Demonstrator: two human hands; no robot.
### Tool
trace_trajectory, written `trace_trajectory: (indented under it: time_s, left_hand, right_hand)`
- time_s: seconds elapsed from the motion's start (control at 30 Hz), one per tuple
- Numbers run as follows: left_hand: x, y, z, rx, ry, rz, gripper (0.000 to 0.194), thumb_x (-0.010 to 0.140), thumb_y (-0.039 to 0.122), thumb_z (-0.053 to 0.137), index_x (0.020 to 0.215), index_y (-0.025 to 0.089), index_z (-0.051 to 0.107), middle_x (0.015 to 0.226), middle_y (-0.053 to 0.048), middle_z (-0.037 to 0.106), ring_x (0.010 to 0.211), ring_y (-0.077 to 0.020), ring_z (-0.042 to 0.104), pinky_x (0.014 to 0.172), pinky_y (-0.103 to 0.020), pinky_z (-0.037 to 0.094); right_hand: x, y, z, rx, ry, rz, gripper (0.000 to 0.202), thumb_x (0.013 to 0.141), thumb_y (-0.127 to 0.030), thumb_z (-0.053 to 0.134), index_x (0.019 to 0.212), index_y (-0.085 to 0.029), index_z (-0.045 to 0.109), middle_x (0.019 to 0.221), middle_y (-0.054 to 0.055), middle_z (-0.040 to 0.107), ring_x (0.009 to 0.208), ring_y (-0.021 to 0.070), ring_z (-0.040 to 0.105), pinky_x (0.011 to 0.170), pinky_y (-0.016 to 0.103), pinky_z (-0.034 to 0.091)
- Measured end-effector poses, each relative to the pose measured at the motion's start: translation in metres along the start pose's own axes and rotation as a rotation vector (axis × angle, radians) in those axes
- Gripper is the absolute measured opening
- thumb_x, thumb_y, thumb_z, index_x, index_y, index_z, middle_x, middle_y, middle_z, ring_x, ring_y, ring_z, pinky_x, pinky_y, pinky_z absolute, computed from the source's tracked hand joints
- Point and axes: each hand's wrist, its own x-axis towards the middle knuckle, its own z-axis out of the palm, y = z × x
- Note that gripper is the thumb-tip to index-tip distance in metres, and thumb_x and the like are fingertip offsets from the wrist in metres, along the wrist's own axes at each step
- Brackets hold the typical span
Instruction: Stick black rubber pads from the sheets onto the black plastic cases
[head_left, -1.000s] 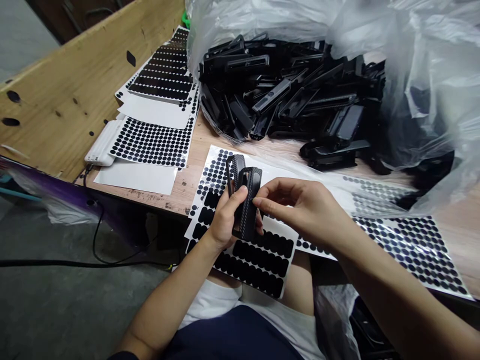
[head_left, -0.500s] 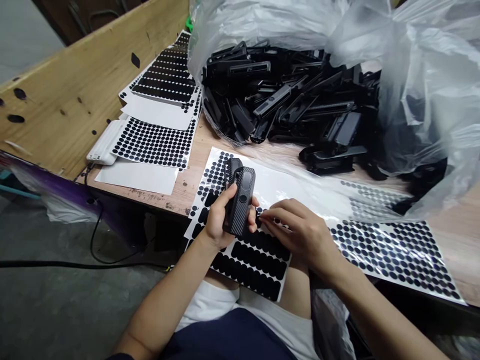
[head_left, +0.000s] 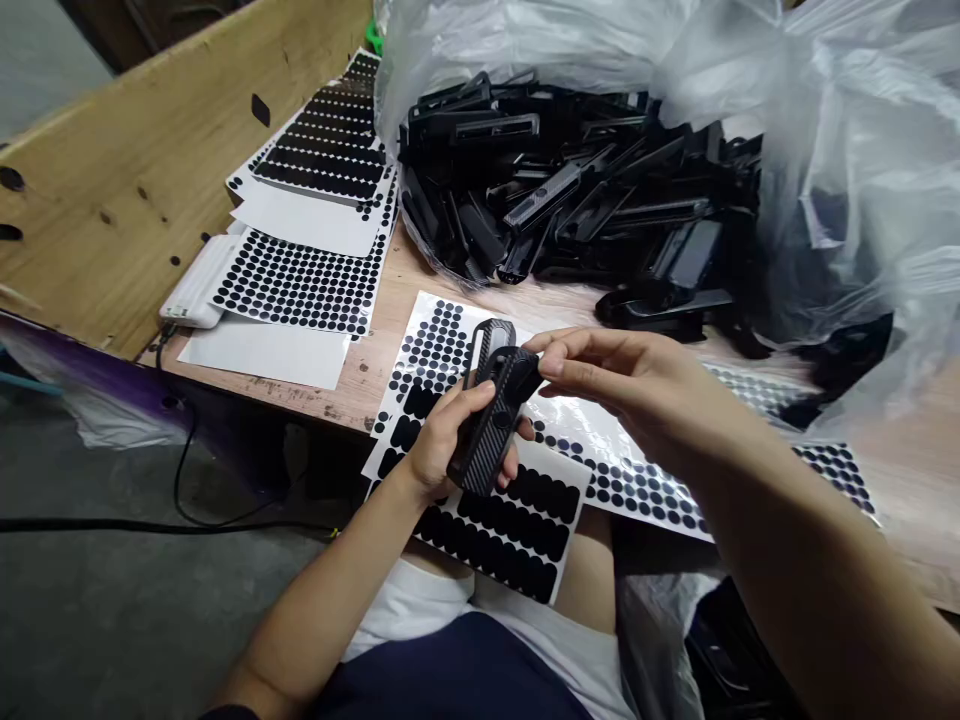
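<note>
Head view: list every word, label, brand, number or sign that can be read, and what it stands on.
No text can be read.
White rectangular plastic box: tiny marks, too small to read.
Black carbon-patterned plastic parts in the left hand: no lettering visible.
White sheets with black round stickers: no words visible.

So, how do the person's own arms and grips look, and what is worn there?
The left grip and right grip are bare, gloveless hands; no ring or watch shows. The left forearm and right forearm are bare. The dark cloth edge of the left sleeve shows; no right sleeve is visible.
</note>
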Motion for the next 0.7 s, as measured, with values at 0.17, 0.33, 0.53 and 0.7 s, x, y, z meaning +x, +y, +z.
trace_trajectory:
  time_s: [0.17, 0.33, 0.53, 0.7]
  left_hand:
    - [0.0007, -0.0008, -0.0012, 0.019, -0.027, 0.017, 0.047, 0.086, 0.056, 0.068, 0.103, 0.015, 0.053, 0.077, -0.006, 0.072, 0.043, -0.0160, 0.064, 0.036, -0.022, 0.048]
    - [-0.0004, 0.0001, 0.0006, 0.029, -0.019, 0.013, 0.050, 0.084, 0.058, 0.071, 0.101, 0.014, 0.054, 0.075, -0.006, 0.072, 0.043, -0.0157, 0.063, 0.036, -0.023, 0.048]
    - [-0.0011, -0.0002, 0.0010, 0.012, -0.027, 0.019, 0.049, 0.084, 0.056, 0.070, 0.103, 0.015, 0.052, 0.074, -0.004, 0.071, 0.043, -0.0162, 0.064, 0.036, -0.023, 0.048]
    - [-0.0004, -0.0014, -0.0011, 0.001, -0.039, 0.014, 0.044, 0.087, 0.053, 0.067, 0.104, 0.014, 0.054, 0.074, -0.004, 0.071, 0.044, -0.0166, 0.065, 0.036, -0.023, 0.047]
  right_hand:
    - [-0.0001, -0.0008, 0.0030, 0.016, -0.020, 0.009, 0.035, 0.066, -0.051, 0.094, 0.073, -0.022, 0.076, 0.083, 0.004, 0.075, 0.079, 0.0193, 0.066, 0.080, 0.034, 0.054]
    - [-0.0001, -0.0010, 0.0024, -0.058, -0.001, -0.003, 0.036, 0.066, -0.054, 0.093, 0.074, -0.022, 0.077, 0.086, 0.004, 0.075, 0.082, 0.0205, 0.066, 0.082, 0.035, 0.052]
    - [0.0011, -0.0028, -0.0004, -0.126, -0.006, -0.007, 0.039, 0.065, -0.057, 0.093, 0.074, -0.022, 0.078, 0.085, 0.004, 0.075, 0.083, 0.0222, 0.067, 0.086, 0.038, 0.053]
    - [0.0011, -0.0032, 0.0002, -0.077, -0.010, 0.024, 0.041, 0.065, -0.058, 0.092, 0.073, -0.021, 0.077, 0.087, 0.006, 0.076, 0.082, 0.0225, 0.068, 0.081, 0.037, 0.054]
